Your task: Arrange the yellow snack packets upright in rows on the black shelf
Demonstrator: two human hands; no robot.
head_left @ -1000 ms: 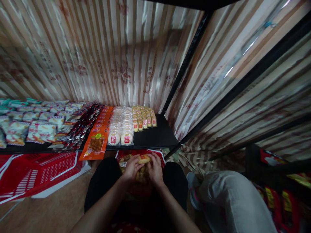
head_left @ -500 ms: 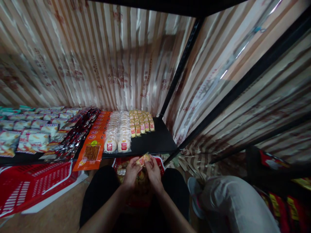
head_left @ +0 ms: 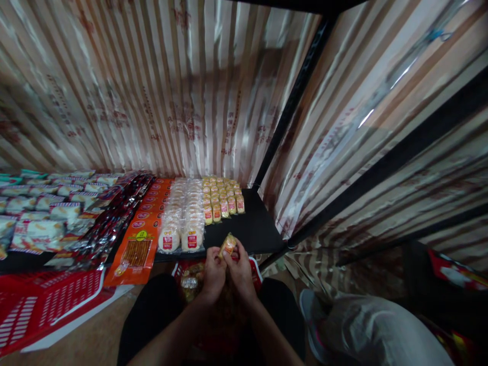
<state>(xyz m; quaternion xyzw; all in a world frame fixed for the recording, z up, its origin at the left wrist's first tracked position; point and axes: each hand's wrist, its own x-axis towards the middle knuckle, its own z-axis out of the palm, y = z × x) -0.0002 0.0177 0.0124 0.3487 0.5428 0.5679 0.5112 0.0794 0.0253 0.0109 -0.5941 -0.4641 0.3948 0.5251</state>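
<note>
My left hand [head_left: 213, 274] and my right hand [head_left: 241, 272] are closed together on one small yellow snack packet [head_left: 227, 244], held just above the front edge of the low black shelf [head_left: 255, 231]. Under my hands, between my knees, a red basket [head_left: 254, 264] holds more wrapped snacks [head_left: 189, 277]. On the shelf ahead lie rows of the same small yellow packets [head_left: 223, 195], beside round white cakes [head_left: 181, 223].
Orange packs [head_left: 137, 244], dark red packets [head_left: 110, 213] and white bags [head_left: 34, 213] fill the shelf's left part. A red basket [head_left: 41, 300] lies on the floor at left. Another person's grey-clad knee [head_left: 366, 325] is at right. Black shelf posts [head_left: 293, 96] rise ahead.
Both hands rose from the basket between my knees with the yellow packet and moved forward to the shelf's front edge. The view shifted slightly.
</note>
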